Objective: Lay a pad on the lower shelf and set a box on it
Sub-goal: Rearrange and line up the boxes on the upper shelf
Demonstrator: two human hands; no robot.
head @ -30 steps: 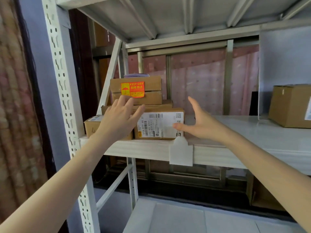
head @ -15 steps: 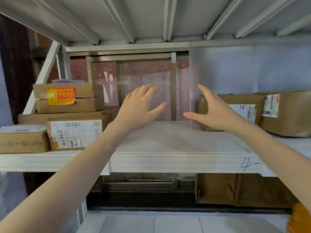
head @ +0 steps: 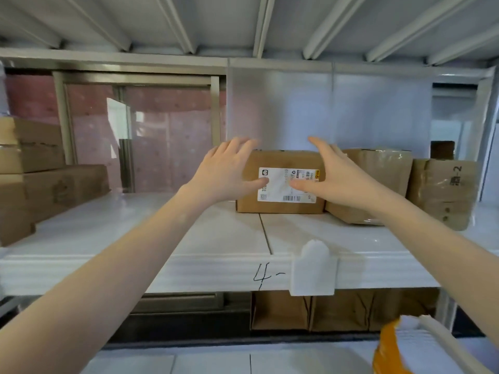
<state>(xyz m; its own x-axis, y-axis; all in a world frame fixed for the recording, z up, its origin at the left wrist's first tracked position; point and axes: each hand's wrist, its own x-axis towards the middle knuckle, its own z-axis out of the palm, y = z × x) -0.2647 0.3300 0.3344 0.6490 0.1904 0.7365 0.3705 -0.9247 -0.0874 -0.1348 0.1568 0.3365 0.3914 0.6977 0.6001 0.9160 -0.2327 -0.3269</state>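
Both hands were raised to a cardboard box (head: 280, 182) that sat at the middle of the white upper shelf (head: 189, 238), just above the centre of the view. The left hand (head: 226, 171) was at the box's 9 o'clock edge, fingers spread and curved over its top left corner, thumb lying across the white shipping label (head: 287, 184) on the front face. The right hand (head: 332, 174) mirrored it at 3 o'clock, fingers spread over the top right corner, thumb tip on the label. Whether either hand actually pressed the cardboard or only stood just in front of it could not be told; neither had closed around it.

Just beside the box at 3 o'clock leaned a taped brown parcel (head: 378, 184), touching it or nearly so, and further toward 3 o'clock stood a wrapped carton (head: 445, 195) marked with a "2". At 9 o'clock, well apart, stacked boxes (head: 40, 190) filled the shelf's left end. The shelf's front lip bore a handwritten "4-" (head: 266, 275) and a white clip (head: 313, 268). Toward 6 o'clock lay the lower shelf (head: 216, 360), and at 5 o'clock white foam pads (head: 429, 344) showed beside something orange (head: 388, 349)
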